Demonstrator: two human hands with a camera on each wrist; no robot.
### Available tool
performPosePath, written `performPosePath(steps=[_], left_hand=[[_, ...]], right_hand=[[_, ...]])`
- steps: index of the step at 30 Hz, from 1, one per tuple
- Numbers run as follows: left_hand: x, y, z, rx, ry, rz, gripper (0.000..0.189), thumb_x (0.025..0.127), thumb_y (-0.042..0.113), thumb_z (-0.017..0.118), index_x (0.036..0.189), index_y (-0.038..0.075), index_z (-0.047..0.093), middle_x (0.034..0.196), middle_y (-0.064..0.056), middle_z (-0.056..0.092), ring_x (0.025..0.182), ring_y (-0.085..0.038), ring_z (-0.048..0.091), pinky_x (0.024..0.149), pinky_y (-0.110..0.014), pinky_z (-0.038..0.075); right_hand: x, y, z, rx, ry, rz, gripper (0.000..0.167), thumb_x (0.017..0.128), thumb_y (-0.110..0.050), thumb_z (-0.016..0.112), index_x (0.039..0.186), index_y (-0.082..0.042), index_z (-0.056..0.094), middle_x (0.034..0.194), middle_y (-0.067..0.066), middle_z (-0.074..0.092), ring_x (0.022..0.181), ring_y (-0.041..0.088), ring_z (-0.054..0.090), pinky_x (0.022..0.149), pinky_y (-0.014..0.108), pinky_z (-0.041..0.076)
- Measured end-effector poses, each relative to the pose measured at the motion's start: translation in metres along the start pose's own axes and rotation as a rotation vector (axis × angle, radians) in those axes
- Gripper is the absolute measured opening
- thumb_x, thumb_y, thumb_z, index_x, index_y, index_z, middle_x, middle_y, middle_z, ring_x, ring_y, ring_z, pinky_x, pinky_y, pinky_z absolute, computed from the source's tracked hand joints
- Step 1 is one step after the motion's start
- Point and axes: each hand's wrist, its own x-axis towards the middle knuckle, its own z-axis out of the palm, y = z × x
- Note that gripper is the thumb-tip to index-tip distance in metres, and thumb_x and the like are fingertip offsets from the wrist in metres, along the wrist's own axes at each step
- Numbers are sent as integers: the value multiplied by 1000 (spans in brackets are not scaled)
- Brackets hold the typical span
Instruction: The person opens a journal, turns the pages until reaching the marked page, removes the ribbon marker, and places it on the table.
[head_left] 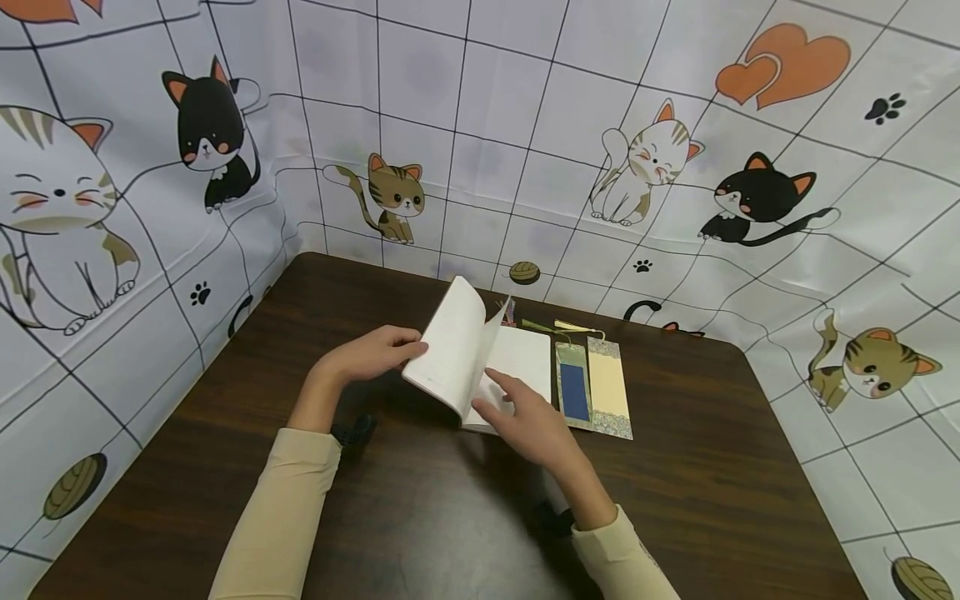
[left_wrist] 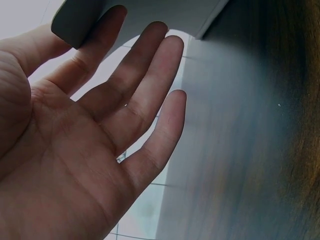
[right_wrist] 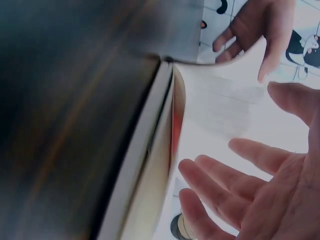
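An open book (head_left: 448,350) with blank-looking pages sits around the middle of the table, its left side lifted at a slant. My left hand (head_left: 367,353) pinches that raised left edge; in the left wrist view the thumb and index finger meet at the cover's corner (left_wrist: 75,25), while the other fingers extend loosely. Over the right-hand pages is my right hand (head_left: 531,423), fingers spread and relaxed, fingertips right at the inner page near the spine. One loose page (head_left: 491,337) stands partly up between the two sides. The right wrist view shows the page block (right_wrist: 150,170) edge-on.
Right of the book lie a green-edged bookmark (head_left: 574,392) with a blue panel and a cream bookmark (head_left: 609,379) with patterned ends, tassels toward the back. Another small colourful tassel (head_left: 510,312) shows behind the book. A cat-print sheet (head_left: 487,125) surrounds the dark wooden table (head_left: 712,467).
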Motion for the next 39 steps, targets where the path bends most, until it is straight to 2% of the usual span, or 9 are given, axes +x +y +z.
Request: performPosePath(steps=[6,13,20,22,24,26,29,36,39], left_hand=[[-1,0,0,-2,3,2,37,116,35,47,124,6,68,103,-7,64,96,-22,59,94,-50,50],[1,3,0,0,7,27,35,117,31,43,118,6,67,99,-7,61,94,-22,58,89,-49,49],[3,7,3,-52,54,-12,51,116,44,42,140,7,66,127,-13,69,117,-28,62,110,-55,49],[4,7,4,-36,76,-15,51,114,49,46,138,10,68,127,-11,69,117,-27,62,108,-52,50],[4,7,5,-14,84,0,45,113,48,50,129,11,71,117,-9,69,109,-26,62,100,-47,52],[4,6,5,0,88,20,37,112,43,55,116,10,71,105,-7,65,99,-24,59,90,-42,50],[4,5,4,-4,76,52,28,112,34,57,108,9,67,97,-6,60,93,-23,55,82,-38,46],[4,3,3,-6,62,63,25,113,30,57,109,7,66,98,-6,58,93,-23,55,81,-38,45],[3,3,3,2,61,63,25,113,30,57,110,7,67,99,-6,59,94,-23,55,83,-38,45]], right_hand=[[-5,-8,10,-11,-72,-77,68,101,-61,67,162,-40,47,158,-3,57,130,23,63,104,52,53],[-5,-11,13,-60,-128,-104,68,100,-63,66,162,-50,42,164,-5,51,128,23,62,103,54,53],[-5,-8,13,-115,-146,-151,69,101,-62,64,164,-52,36,164,0,51,126,25,65,99,56,55],[-5,-8,14,-123,-148,-157,69,102,-62,64,164,-52,35,164,0,51,127,25,65,100,56,55],[-5,-8,14,-130,-147,-160,69,102,-61,64,164,-52,34,164,0,52,129,25,64,101,55,55],[-5,-9,13,-136,-142,-168,69,103,-58,64,165,-50,35,163,1,52,129,25,64,102,55,55],[-5,-9,11,-155,-123,-186,69,103,-53,66,166,-45,37,160,4,56,127,26,65,101,54,54],[-2,2,2,-288,-81,-203,65,103,-47,70,162,-27,49,158,6,59,141,34,59,112,62,47],[0,11,-5,-334,-86,-205,62,100,-42,74,156,-21,56,157,6,60,141,35,59,111,63,47]])
